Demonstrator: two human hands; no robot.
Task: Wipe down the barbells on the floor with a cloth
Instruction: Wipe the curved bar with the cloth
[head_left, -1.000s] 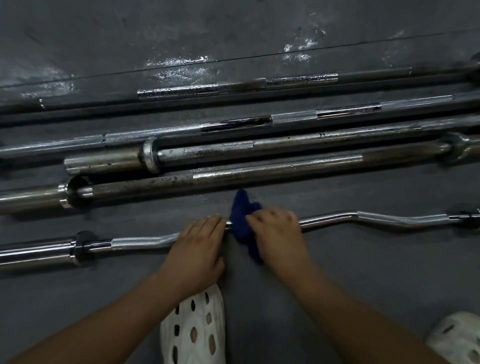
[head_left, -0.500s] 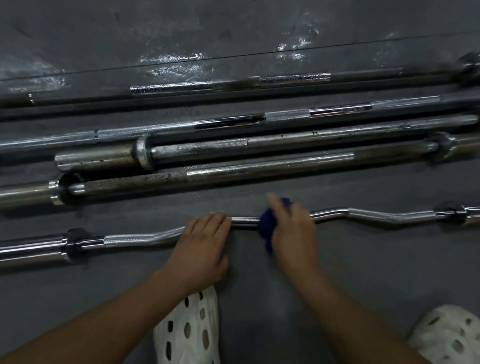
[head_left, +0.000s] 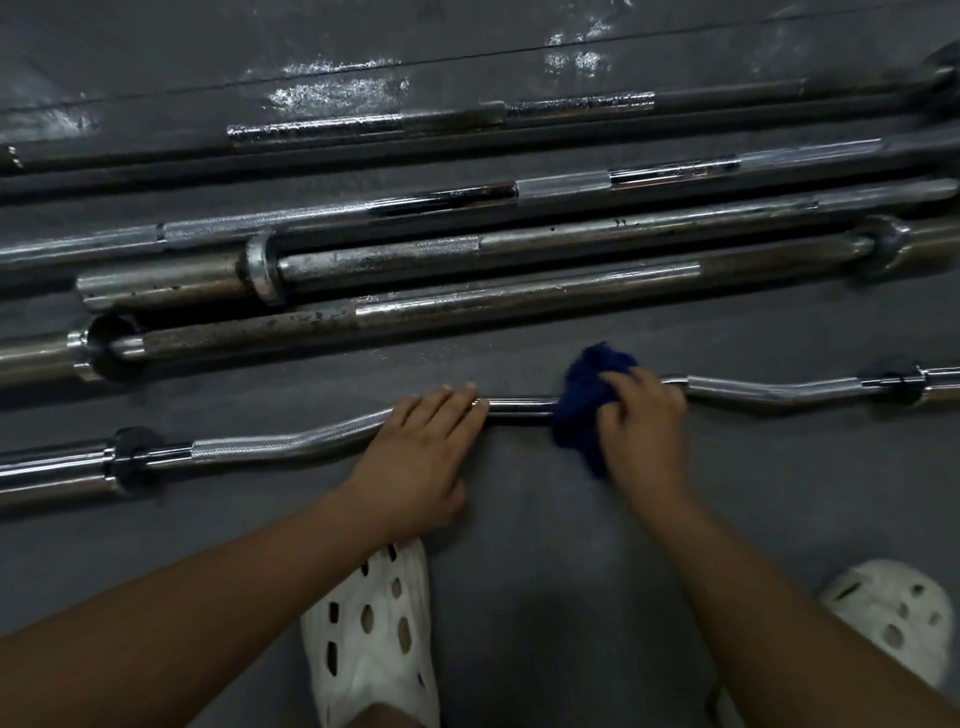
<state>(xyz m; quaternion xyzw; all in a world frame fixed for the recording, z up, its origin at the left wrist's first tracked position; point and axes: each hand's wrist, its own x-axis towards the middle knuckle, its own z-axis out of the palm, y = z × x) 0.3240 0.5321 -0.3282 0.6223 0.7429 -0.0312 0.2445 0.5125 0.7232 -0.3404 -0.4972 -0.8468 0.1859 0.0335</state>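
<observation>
While my two white perforated clogs (head_left: 371, 639) stand nearest on the dark rubber floor (head_left: 519, 545), my left hand (head_left: 415, 457) rests flat, fingers straight, on the wavy chrome curl bar (head_left: 291, 441); my right hand (head_left: 644, 431) presses a fuzzy blue cloth (head_left: 582, 400) onto it. Beyond lie five straight, partly rusted barbells (head_left: 519, 301).

Both bare forearms reached forward from the near edge, converging slightly toward the middle. The left hand (head_left: 415, 457) lay palm down, its fingers (head_left: 447, 402) straight and close together, pointing far and a little right. The right hand (head_left: 641, 426), slightly blurred, had its fingers curled in a grip.
</observation>
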